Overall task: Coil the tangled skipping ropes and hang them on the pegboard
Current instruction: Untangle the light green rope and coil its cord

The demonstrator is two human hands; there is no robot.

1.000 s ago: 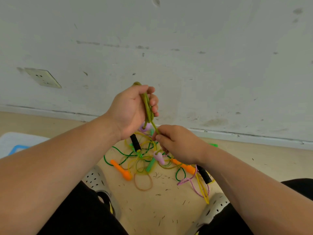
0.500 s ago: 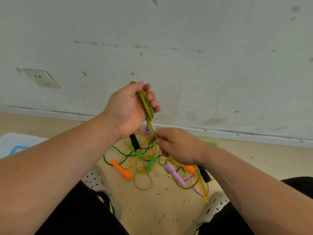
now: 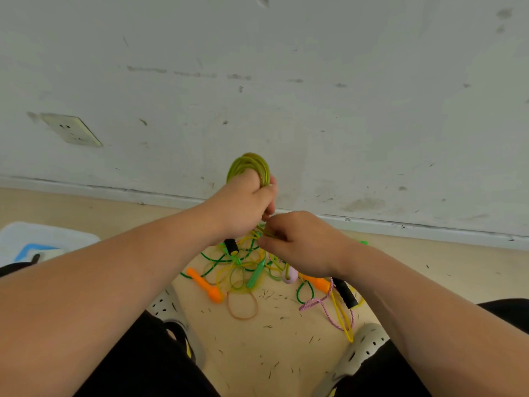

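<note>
My left hand (image 3: 243, 204) grips a coil of olive-green rope (image 3: 248, 165), whose loops stick up above my fingers. Just below it, my right hand (image 3: 300, 242) pinches the same rope's trailing strand. A pale purple handle (image 3: 289, 275) hangs under my right hand. On the floor below lies the tangle of ropes (image 3: 243, 267): yellow, dark green and pink cords, two orange handles (image 3: 206, 285), a green handle (image 3: 256, 273) and two black handles (image 3: 345, 293). No pegboard is in view.
A white wall with a socket (image 3: 70, 128) rises just behind the tangle. A white and blue bin (image 3: 40, 242) sits at the left. My two pale perforated shoes (image 3: 363, 348) flank the pile. A loose tan rubber band (image 3: 242, 305) lies on the littered floor.
My left hand has turned over, so its back now faces me and the coil's loops show above it. My right hand moved up closer to it; the purple handle swung beneath.
</note>
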